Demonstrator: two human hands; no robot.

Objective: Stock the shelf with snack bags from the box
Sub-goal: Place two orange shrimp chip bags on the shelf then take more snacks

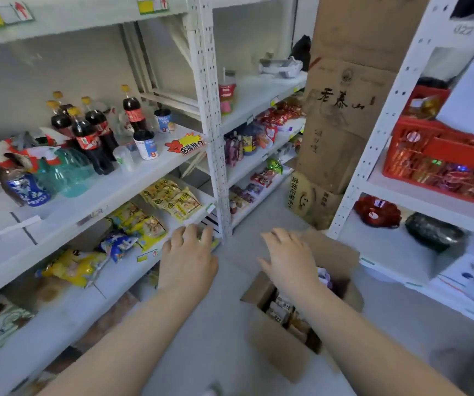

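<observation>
**Both hands free over the box as shelf stocking waits on the next bag**

Watching from my remote station through the head camera, I see both of the person's hands bare and holding nothing. The left hand (187,260), at centre frame, has its fingers spread and relaxed, reaching toward the front edge of the white perforated-metal shelving unit (212,132) that fills the left half of the picture. I judge it is there to steady or clear a spot.

The right hand (288,257), just right of centre, hovers with its fingers apart above the open brown cardboard box (276,350) on the grey floor at lower centre. That hand looks placed for a reach down into the box. The box flaps stand open, and small brown-and-white snack packets (283,311) lie packed inside, partly hidden by the right forearm. I cannot tell how many remain.

Flat yellow printed snack bags (173,198) already lie overlapping on a lower board at centre left. That suggests where the next bags belong, since bare white board shows beside them.

Dark plastic cola bottles with yellow caps (87,132) stand on the board above, at upper left. A red plastic mesh crate (430,155) sits on the right-hand rack, and tall brown cardboard cartons (341,110) are stacked against the far wall.
</observation>
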